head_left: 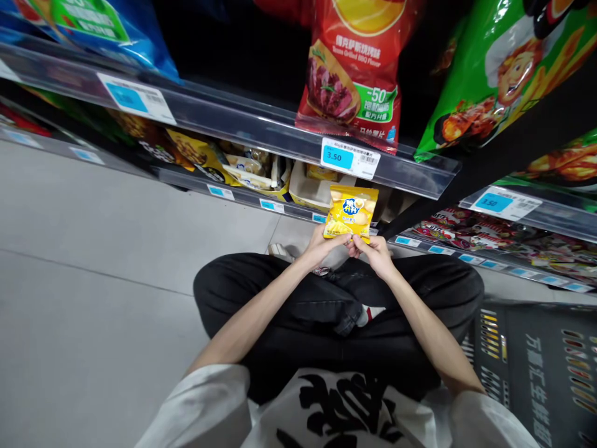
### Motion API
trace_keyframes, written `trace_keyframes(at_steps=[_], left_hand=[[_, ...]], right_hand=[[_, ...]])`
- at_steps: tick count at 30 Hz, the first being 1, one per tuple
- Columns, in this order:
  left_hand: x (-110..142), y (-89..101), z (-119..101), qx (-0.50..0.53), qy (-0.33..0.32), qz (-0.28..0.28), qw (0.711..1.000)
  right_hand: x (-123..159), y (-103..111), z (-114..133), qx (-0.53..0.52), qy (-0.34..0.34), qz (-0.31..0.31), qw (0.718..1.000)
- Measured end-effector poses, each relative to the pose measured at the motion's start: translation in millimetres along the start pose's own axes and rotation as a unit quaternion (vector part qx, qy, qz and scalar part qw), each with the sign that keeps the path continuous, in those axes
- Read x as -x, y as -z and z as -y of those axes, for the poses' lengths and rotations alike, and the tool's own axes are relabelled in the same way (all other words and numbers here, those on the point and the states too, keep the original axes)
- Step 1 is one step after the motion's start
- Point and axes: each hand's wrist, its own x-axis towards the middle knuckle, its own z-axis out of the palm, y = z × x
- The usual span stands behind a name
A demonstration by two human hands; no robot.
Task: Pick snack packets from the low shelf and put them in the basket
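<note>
Between my two hands is a small yellow snack bag (351, 213) with a blue and white logo, its printed front facing me. My left hand (323, 244) grips its lower left edge, thumb laid along the bottom. On the lower right, my right hand (373, 250) pinches the same bag, and the two thumbs nearly meet. The bag is in front of the bottom shelf, just before an open white carton (303, 188) with yellow packs inside. Most of my fingers are hidden behind the bag.
A red chip bag (352, 74) overhangs the upper shelf edge (275, 134) above my hands. Green bags (508, 74) stand to the right beyond a black post (485, 149). A dark printed box or basket (536, 373) is at lower right. Grey floor tiles (93, 298) extend left.
</note>
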Motion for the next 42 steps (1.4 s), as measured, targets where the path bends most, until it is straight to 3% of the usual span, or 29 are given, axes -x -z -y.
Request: trace_keyframes(at_steps=[6,12,29,42], left_hand=[[-1.3,-0.2,0.3,-0.026,-0.002,-0.039,0.999],[-2.1,1.8,1.9,-0.059,-0.015,-0.076,0.995],[-1.8,-2.1,-4.4,-0.065,-0.005,-0.065,0.996],[-1.3,-2.8,-5.0,-0.067,0.0,-0.058,0.996]], right_hand=[[0.2,-1.8,-0.5,0.012,-0.006,0.001,1.0],[-0.8,-3.3,-2.0,-0.005,0.0,-0.054,0.999],[-2.2,-3.7,0.5,-0.005,0.024,-0.14,0.99],[-2.2,-3.7,-0.5,0.013,0.022,-0.143,0.989]])
